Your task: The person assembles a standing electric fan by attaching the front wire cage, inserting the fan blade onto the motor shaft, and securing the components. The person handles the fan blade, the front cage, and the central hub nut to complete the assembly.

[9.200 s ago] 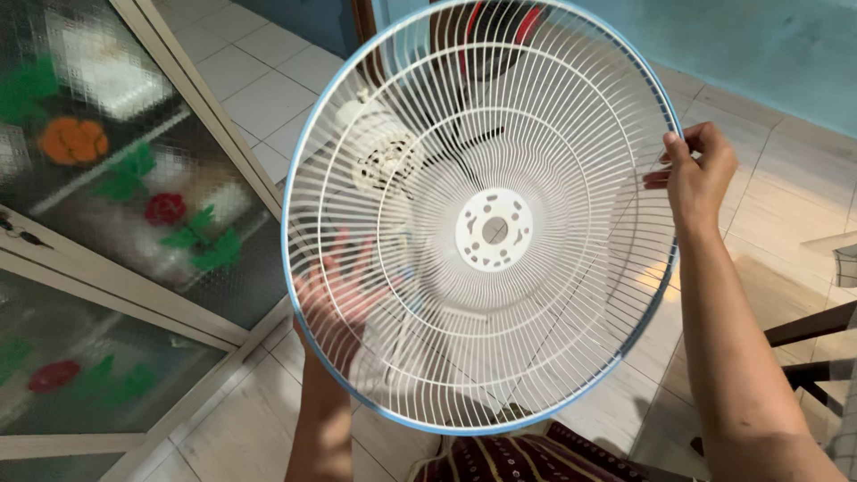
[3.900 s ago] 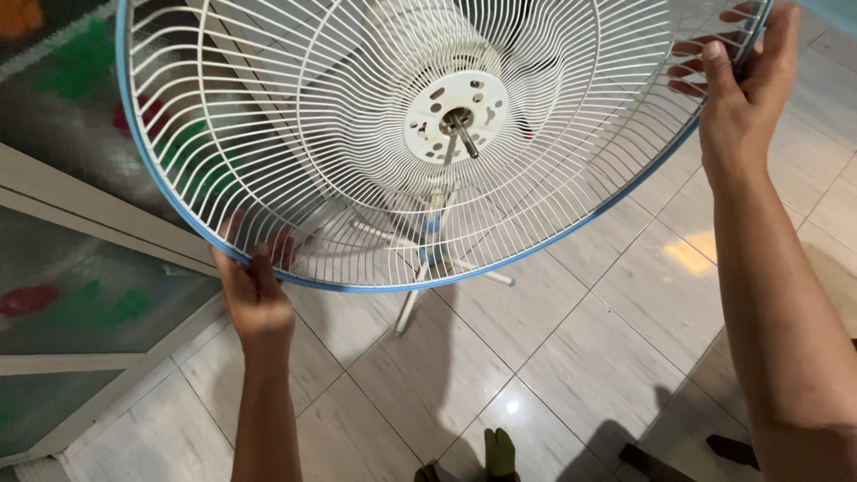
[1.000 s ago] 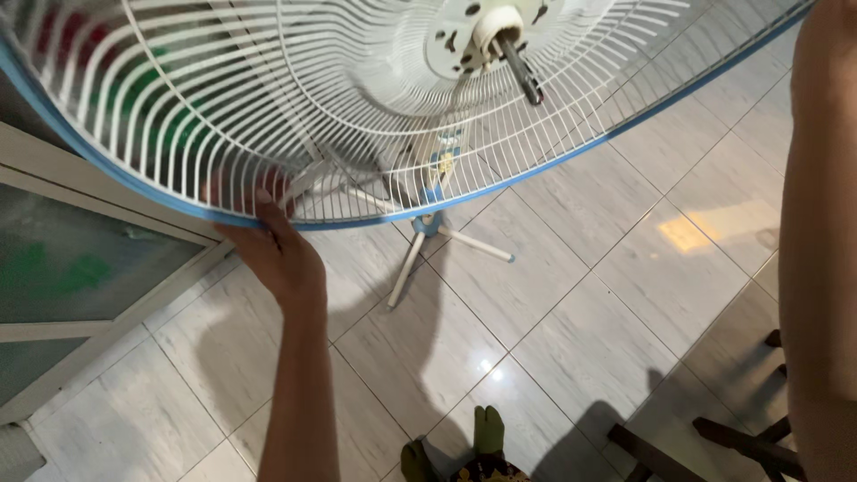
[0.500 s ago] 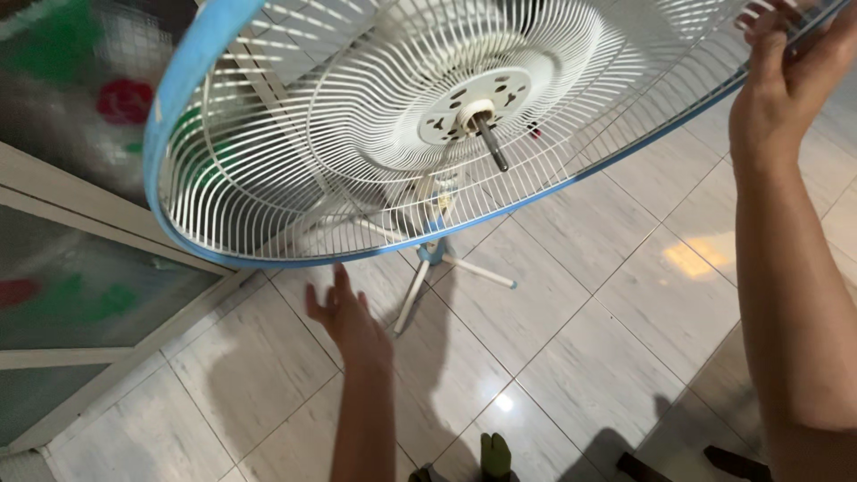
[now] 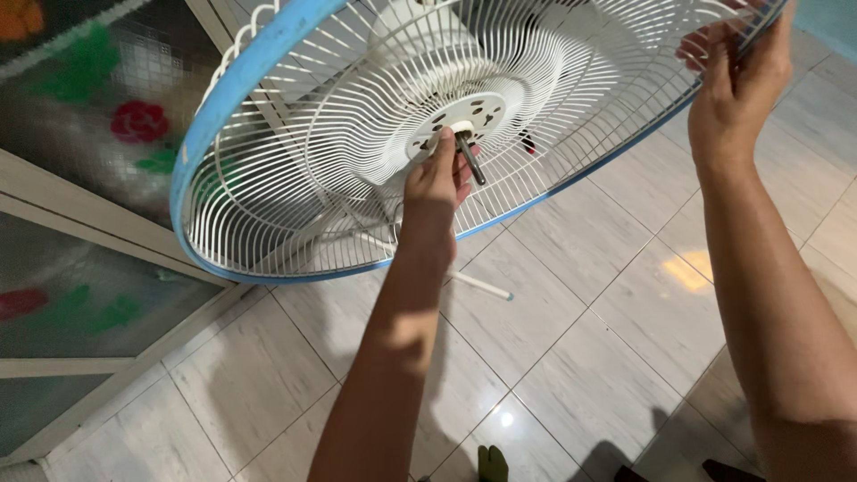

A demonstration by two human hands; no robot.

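Two bare hands work on a white wire fan guard (image 5: 295, 170) with a blue rim, which fills the upper half of the view and tilts so that its left edge comes nearest. The guard sits over the white motor housing (image 5: 420, 36) of a pedestal fan, and a dark metal shaft (image 5: 469, 159) pokes out through the round white centre plate (image 5: 451, 120) of the guard.

Reaching up from the near edge, the left hand (image 5: 435, 183) has its fingers bunched together at the centre plate, the fingertips touching the plate just left of the shaft. Whether they pinch a small part there cannot be told. At the far right, the right hand (image 5: 736, 85) is clamped on the guard's rim, thumb on the near side and fingers curled over the wires behind.

Below the guard, one white leg (image 5: 482, 286) of the fan's stand runs out across the pale tiled floor (image 5: 571, 348), with a bright glare spot near the bottom centre. On the left stands a cabinet door (image 5: 80, 178) of patterned glass, printed with red flowers and green leaves, in a cream frame. A green-toed foot (image 5: 491, 464) shows at the bottom edge.
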